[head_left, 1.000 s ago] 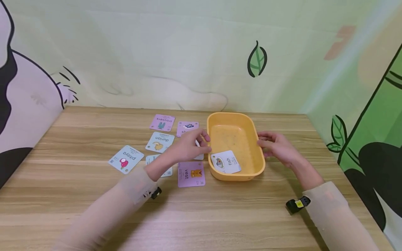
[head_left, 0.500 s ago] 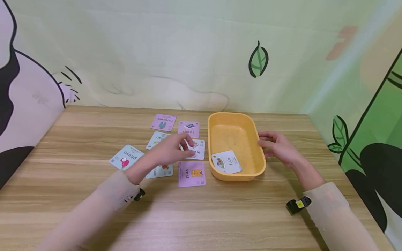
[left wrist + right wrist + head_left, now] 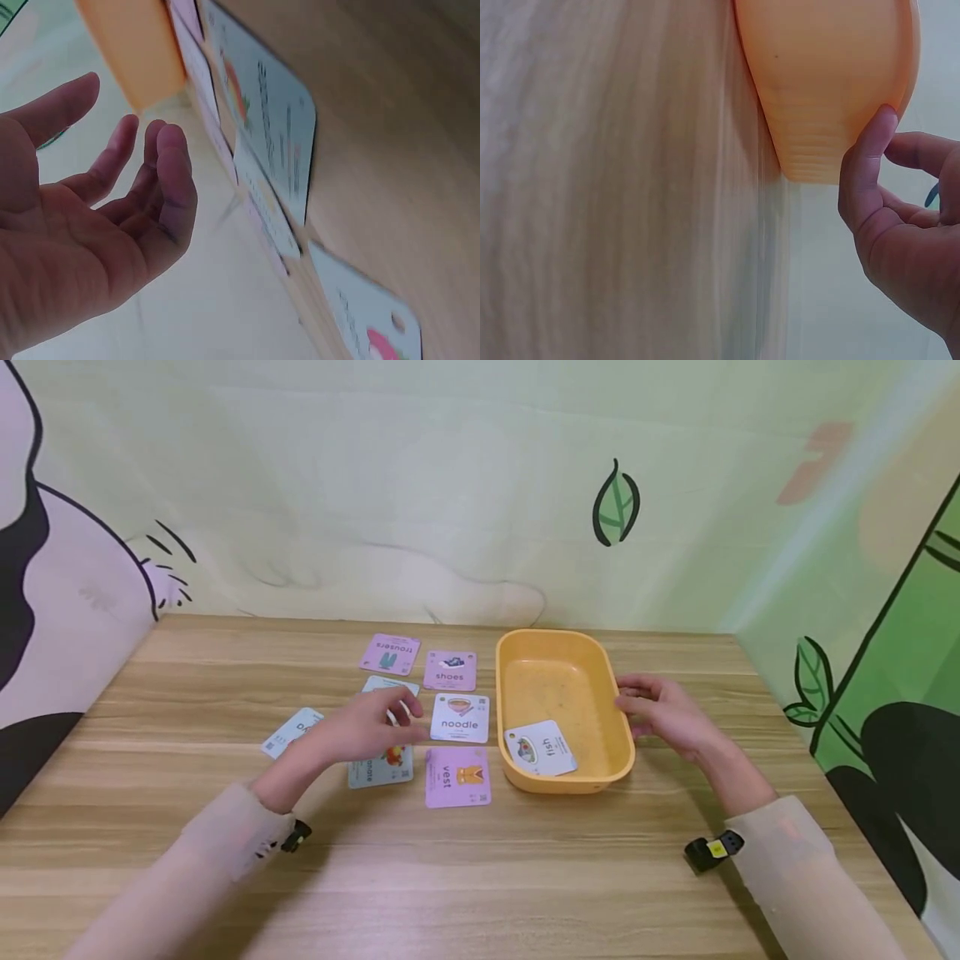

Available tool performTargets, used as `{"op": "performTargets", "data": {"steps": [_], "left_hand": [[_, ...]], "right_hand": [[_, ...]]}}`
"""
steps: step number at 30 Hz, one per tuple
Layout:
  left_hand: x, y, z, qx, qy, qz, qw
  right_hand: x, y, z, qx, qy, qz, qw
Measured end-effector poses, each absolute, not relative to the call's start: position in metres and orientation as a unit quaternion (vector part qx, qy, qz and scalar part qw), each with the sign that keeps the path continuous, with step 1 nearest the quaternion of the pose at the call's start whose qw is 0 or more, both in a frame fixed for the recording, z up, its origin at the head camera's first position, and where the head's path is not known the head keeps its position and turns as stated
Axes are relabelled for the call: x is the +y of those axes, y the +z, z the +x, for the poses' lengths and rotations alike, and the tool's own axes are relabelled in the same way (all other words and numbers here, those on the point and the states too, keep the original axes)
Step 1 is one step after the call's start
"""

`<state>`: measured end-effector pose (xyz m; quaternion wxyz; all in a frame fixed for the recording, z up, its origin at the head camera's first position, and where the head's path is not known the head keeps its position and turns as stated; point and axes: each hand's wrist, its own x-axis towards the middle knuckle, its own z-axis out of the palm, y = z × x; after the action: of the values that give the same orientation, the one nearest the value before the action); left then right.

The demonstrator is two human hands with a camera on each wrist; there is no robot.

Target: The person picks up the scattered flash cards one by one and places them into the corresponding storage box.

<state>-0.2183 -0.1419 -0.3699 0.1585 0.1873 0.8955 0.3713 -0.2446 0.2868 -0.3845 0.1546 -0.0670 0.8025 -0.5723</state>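
Observation:
My left hand (image 3: 367,727) hovers over the cards left of the yellow bin, thumb and fingers apart and loosely bent, holding nothing. It partly covers a durian card (image 3: 390,685), a blue card with red fruit (image 3: 386,768) and the pitaya card (image 3: 292,731). In the left wrist view the palm and fingers (image 3: 172,165) stand clear of the cards. My right hand (image 3: 663,714) touches the outer right wall of the yellow bin (image 3: 621,727), its fingertips just under the rim in the right wrist view. A fish card (image 3: 540,747) lies inside the bin, leaning at its left front.
Between my left hand and the bin lie a noodle card (image 3: 460,718) and a vest card (image 3: 457,777). Farther back are a shoes card (image 3: 450,671) and a trousers card (image 3: 390,653). A printed cloth wall (image 3: 465,527) borders the wooden table (image 3: 480,877).
My left hand has left the bin's left side and moved left over the cards, uncovering the noodle and shoes cards. My right hand stays at the bin.

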Motion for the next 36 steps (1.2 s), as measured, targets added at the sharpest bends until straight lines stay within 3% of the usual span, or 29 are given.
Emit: {"op": "performTargets", "data": {"steps": [18, 36], "left_hand": [[-0.202, -0.365, -0.22, 0.9, 0.378, 0.15, 0.158], [-0.25, -0.377, -0.225, 0.93, 0.324, 0.058, 0.162]], "right_hand": [[0.286, -0.384, -0.244, 0.8, -0.574, -0.068, 0.16], [0.287, -0.383, -0.244, 0.803, -0.571, -0.063, 0.161]]}}
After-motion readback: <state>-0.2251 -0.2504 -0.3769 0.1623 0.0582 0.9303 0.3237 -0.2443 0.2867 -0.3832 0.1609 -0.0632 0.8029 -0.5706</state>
